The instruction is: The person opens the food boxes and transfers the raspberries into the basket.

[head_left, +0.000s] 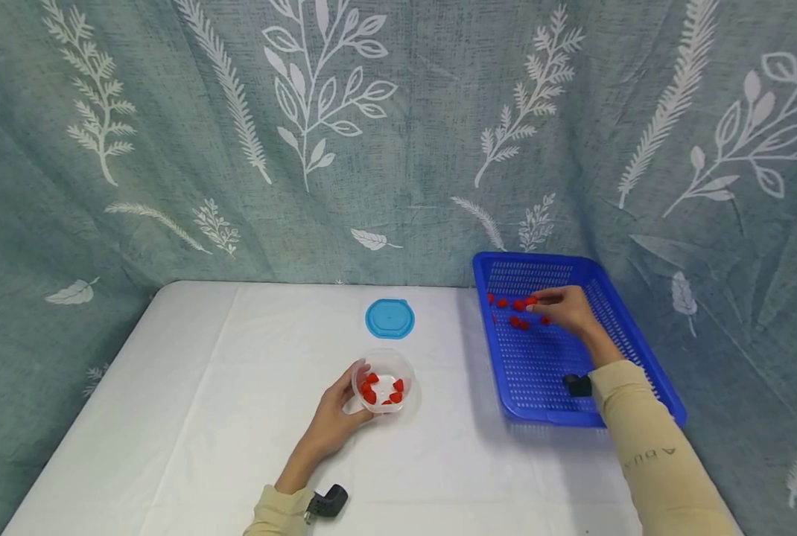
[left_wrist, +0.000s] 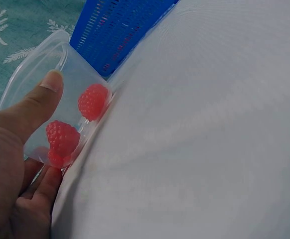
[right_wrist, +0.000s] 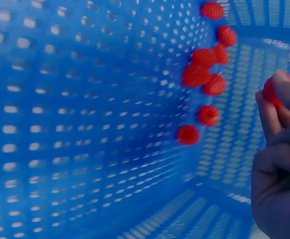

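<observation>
The left hand [head_left: 334,417] wraps the clear round plastic tub [head_left: 383,381] to steady it on the tabletop [head_left: 191,417], while the right hand [head_left: 568,309], over the blue perforated basket [head_left: 629,342], has its grip pinching a red raspberry [right_wrist: 269,92].

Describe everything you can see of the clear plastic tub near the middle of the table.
The clear tub is small, round and see-through, apparently thin plastic. It stands upright and lidless on the white table, holding several red raspberries. The left hand grips its left side. Its blue lid lies apart behind it.
</observation>
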Available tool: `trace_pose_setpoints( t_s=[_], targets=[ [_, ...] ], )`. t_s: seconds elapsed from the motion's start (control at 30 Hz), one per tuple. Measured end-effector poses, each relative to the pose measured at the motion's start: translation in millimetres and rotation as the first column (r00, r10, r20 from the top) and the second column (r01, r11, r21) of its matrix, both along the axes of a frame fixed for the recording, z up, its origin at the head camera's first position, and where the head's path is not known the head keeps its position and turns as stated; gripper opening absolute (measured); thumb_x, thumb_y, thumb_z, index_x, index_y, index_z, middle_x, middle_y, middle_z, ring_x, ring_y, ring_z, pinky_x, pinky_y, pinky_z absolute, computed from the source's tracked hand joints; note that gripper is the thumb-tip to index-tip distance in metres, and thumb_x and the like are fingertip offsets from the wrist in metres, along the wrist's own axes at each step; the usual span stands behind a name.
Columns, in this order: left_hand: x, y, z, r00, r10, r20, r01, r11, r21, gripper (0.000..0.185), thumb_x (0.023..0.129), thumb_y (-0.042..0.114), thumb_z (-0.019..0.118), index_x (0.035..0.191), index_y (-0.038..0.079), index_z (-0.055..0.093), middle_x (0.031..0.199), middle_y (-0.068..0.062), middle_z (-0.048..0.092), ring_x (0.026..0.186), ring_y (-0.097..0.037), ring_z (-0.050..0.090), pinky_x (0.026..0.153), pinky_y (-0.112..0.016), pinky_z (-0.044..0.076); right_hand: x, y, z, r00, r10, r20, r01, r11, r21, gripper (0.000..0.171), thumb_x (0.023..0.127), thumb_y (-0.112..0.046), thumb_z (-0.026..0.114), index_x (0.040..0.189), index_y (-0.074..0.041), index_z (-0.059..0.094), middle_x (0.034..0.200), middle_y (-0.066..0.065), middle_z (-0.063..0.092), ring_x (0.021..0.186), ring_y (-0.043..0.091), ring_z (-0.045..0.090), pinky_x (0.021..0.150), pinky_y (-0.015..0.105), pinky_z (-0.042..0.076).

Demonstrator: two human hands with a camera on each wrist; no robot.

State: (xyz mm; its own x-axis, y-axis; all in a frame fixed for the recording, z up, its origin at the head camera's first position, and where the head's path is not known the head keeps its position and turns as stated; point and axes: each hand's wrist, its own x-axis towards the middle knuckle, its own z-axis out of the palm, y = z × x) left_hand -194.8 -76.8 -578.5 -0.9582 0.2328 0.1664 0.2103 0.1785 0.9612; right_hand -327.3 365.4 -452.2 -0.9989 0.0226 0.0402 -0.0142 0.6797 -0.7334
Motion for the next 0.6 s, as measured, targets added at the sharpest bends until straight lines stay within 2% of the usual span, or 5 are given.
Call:
trace_pose_setpoints(
  t_s=[0.1, 0.2, 0.3, 0.47, 0.6],
  targets=[
    [0.1, -1.0, -0.3, 1.0, 0.003, 0.003, -0.003, 1.0, -0.004, 0.087, 0.082, 0.007, 0.084, 0.157, 0.016, 0.04, 0.151, -0.01, 0.053, 0.143, -0.03, 0.047, 0.118, -0.046, 0.036, -5.8, 13.1, -11.8, 0.998, -0.048, -0.048, 0.05, 0.998, 0.043, 0.039, 0.088, -0.008, 0.078, 0.119, 0.015, 0.068, 0.113, 0.032, 0.07, 0.084, 0.009, 0.067, 0.065, 0.01, 0.049],
    [0.2, -2.0, -0.1, 1.0, 0.006, 0.002, -0.006, 1.0, -0.013, 0.087, 0.082, 0.008, 0.084, 0.157, 0.015, 0.04, 0.151, -0.01, 0.053, 0.143, -0.03, 0.046, 0.118, -0.046, 0.036, -10.5, 22.9, -20.6, 0.992, -0.094, -0.08, 0.101, 0.991, 0.089, 0.039, 0.088, -0.008, 0.077, 0.119, 0.015, 0.068, 0.115, 0.033, 0.069, 0.092, 0.027, 0.07, 0.066, 0.011, 0.047],
    [-0.3, -2.6, 1.1, 1.0, 0.012, -0.002, -0.012, 1.0, -0.018, 0.087, 0.082, 0.009, 0.084, 0.157, 0.016, 0.04, 0.151, -0.009, 0.053, 0.144, -0.029, 0.046, 0.118, -0.045, 0.036, -13.5, 29.0, -26.9, 0.989, -0.13, -0.066, 0.137, 0.984, 0.117, 0.041, 0.09, -0.009, 0.075, 0.121, 0.017, 0.065, 0.119, 0.036, 0.065, 0.107, 0.046, 0.065, 0.07, 0.021, 0.052],
    [-1.2, -3.1, 2.1, 1.0, -0.008, 0.011, 0.008, 1.0, 0.003, 0.088, 0.083, 0.007, 0.083, 0.158, 0.017, 0.038, 0.153, -0.009, 0.051, 0.144, -0.029, 0.046, 0.119, -0.043, 0.037, -17.0, 42.0, -41.0, 0.985, -0.175, -0.001, 0.174, 0.98, 0.099, 0.043, 0.088, -0.01, 0.075, 0.12, 0.018, 0.065, 0.122, 0.035, 0.063, 0.118, 0.051, 0.058, 0.087, 0.045, 0.055],
    [-0.9, -3.1, 2.8, 1.0, -0.019, 0.013, 0.019, 1.0, 0.006, 0.088, 0.083, 0.008, 0.083, 0.158, 0.016, 0.038, 0.153, -0.01, 0.051, 0.144, -0.03, 0.046, 0.119, -0.044, 0.036, -21.4, 54.9, -54.1, 0.983, -0.178, -0.031, 0.18, 0.981, 0.071, 0.038, 0.08, -0.01, 0.081, 0.108, 0.014, 0.072, 0.111, 0.031, 0.07, 0.107, 0.047, 0.064, 0.083, 0.045, 0.057]
  ],
)
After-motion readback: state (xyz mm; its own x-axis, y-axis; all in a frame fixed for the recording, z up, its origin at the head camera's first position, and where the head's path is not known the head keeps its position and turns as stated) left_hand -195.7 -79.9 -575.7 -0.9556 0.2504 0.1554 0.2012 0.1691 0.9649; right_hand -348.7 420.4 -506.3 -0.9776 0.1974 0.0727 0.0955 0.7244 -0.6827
